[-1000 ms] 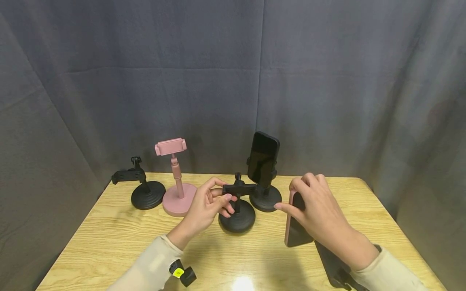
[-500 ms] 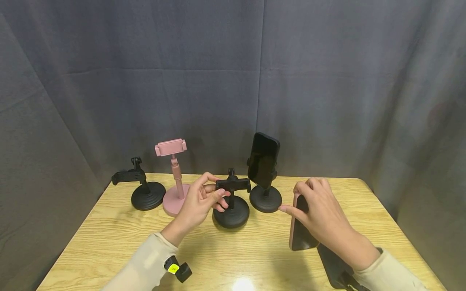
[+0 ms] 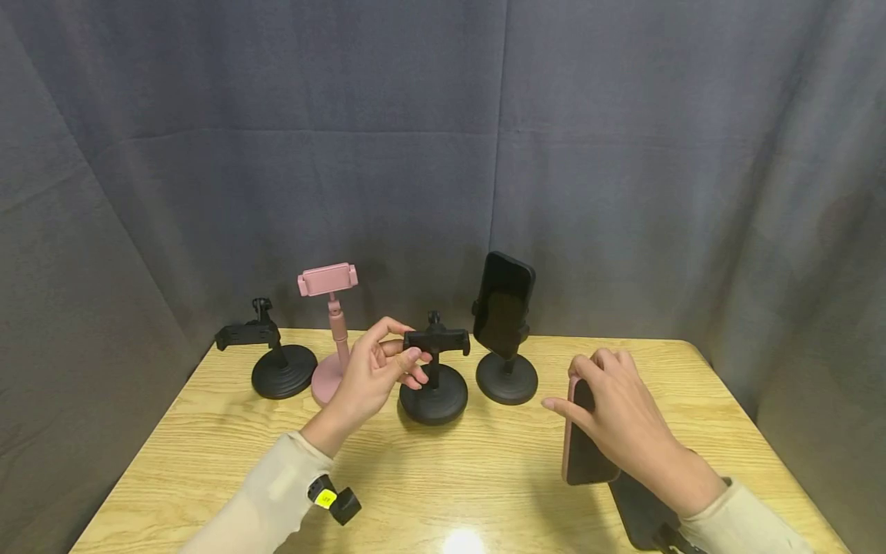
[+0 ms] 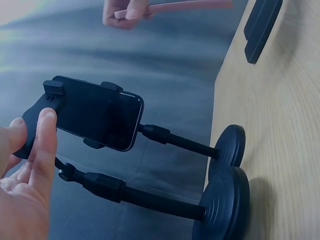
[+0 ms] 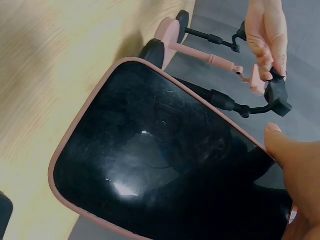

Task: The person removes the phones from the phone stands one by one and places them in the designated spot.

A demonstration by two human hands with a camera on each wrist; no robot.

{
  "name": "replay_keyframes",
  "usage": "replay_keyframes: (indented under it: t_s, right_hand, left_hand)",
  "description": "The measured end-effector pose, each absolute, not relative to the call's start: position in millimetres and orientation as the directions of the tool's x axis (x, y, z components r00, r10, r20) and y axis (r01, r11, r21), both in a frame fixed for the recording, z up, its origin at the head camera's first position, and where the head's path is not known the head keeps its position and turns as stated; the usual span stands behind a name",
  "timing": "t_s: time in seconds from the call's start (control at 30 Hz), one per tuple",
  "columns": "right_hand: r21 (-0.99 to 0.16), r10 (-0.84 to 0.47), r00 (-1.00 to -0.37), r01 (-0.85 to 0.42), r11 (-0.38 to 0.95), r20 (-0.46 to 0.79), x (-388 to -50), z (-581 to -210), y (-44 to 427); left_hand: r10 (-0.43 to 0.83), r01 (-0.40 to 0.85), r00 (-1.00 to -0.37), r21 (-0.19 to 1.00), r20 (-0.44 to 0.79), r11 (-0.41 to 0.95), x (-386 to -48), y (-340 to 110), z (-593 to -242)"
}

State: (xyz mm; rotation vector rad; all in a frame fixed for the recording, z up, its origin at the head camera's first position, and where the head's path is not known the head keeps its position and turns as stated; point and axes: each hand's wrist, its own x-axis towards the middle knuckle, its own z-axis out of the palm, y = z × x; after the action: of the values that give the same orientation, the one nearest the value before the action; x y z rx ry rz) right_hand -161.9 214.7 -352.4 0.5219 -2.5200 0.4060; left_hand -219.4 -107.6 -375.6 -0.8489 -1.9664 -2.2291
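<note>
My left hand (image 3: pixel 367 377) pinches the left end of the clamp on a black phone stand (image 3: pixel 433 400); that clamp holds no phone. The stand's round base rests on the table. In my right hand (image 3: pixel 626 415) is a phone (image 3: pixel 584 450) with a pink edge, gripped near its top and tilted above the table. Its dark screen (image 5: pixel 150 150) fills much of the right wrist view. My right thumb lies along its edge. Behind the left hand's stand, a black phone (image 4: pixel 100 112) sits clamped in a second black stand (image 3: pixel 507 378).
A pink stand (image 3: pixel 327 280) with an unfilled clamp stands left of my left hand. Farther left is another black stand (image 3: pixel 284 373). A dark flat slab (image 3: pixel 637 508) lies on the table (image 3: pixel 484 477) below my right wrist. A grey curtain (image 3: pixel 346 154) hangs behind.
My left hand and the black stand have shifted left and slightly back, away from the stand bearing the phone. The right hand has moved a little right and down with the pink-edged phone.
</note>
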Motion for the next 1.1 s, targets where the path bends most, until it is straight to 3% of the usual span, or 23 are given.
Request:
replay_keyframes:
  t_s: [0.43, 1.1]
  right_hand:
    - [-0.183, -0.281, -0.86, -0.387, 0.904, 0.426, -163, -372, 219]
    - [-0.188, -0.281, -0.884, -0.37, 0.91, 0.374, -166, -395, 219]
  left_hand:
    - [0.323, 0.392, -0.837, 0.896, 0.441, -0.208, -234, -119, -380]
    - [0.292, 0.416, -0.845, 0.894, 0.448, -0.167, -252, -133, -397]
